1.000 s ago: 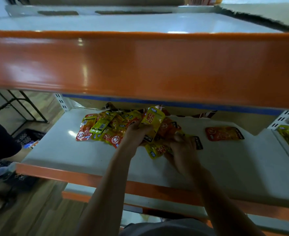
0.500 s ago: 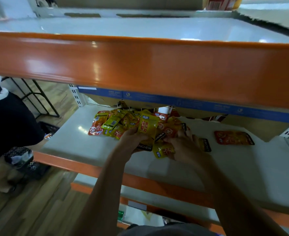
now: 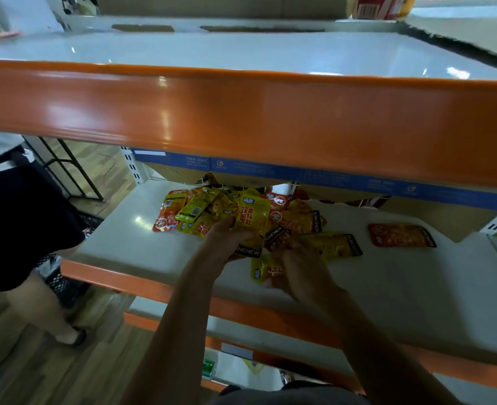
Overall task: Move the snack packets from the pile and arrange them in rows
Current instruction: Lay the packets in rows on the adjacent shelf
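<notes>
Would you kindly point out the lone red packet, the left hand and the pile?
lone red packet (image 3: 401,235), head view, centre of its face.
left hand (image 3: 227,238), head view, back of hand.
pile (image 3: 191,211), head view, yellow packet at left.

Access to the white shelf is from the front only, under the orange beam overhead. The packet pile blocks the rear left. Bare surface lies between pile and lone red packet. A cardboard box closes the back.

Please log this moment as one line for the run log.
left hand: holds yellow packet | right hand: on pile | rows: unformed
</notes>
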A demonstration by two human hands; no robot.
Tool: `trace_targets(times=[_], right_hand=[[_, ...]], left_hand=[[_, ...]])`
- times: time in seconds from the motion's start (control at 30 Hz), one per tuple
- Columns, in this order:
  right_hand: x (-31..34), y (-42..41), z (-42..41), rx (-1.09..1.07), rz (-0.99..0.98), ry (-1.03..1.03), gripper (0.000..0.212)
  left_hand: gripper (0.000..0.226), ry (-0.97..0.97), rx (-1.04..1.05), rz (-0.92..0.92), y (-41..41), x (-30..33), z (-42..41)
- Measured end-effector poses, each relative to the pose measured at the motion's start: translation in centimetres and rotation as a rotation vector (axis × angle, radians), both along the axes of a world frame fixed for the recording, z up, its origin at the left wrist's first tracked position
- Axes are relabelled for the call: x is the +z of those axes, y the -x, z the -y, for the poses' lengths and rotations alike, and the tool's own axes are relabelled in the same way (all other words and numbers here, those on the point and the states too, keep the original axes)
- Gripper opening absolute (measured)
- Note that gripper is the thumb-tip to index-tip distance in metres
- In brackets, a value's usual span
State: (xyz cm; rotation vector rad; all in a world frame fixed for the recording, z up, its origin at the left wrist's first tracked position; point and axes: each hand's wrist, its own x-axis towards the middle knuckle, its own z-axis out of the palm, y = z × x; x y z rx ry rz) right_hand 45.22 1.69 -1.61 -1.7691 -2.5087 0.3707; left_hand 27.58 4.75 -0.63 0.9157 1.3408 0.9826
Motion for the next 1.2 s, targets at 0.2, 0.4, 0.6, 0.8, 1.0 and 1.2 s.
trace_targets(times=[0.2, 0.4, 0.6, 0.8, 1.0, 1.2], right_hand=[[-0.4, 0.0, 0.9, -0.033, -0.110, 0.014, 0.043], [-0.1, -0.3, 0.3, -0.084, -0.080, 0.082, 0.062], [1.2, -0.5, -0.5, -0.100, -0.030, 0.185, 0.062], [0.6, 0.9, 0.6, -0.128, -0.049, 0.154, 0.040], [0.0, 1.5, 0.9, -0.190, -0.024, 0.103, 0.050], [-0.3, 1.2, 0.1, -0.275, -0.086, 0.235, 0.075]], left_hand=[[0.029, 0.033, 0.024, 0.002, -0.2, -0.2, 0.4], [0.027, 0.042, 0.023, 0.029, -0.2, -0.4, 1.1], [0.022, 0.036, 0.020, 0.017, 0.3, -0.3, 1.3], [0.026, 0.014, 0.022, 0.001, 0.9, 0.1, 1.5], [0.025, 0.021, 0.000, 0.009, 0.9, -0.3, 2.0], [0.031, 0.046, 0.025, 0.018, 1.0, -0.7, 2.4]])
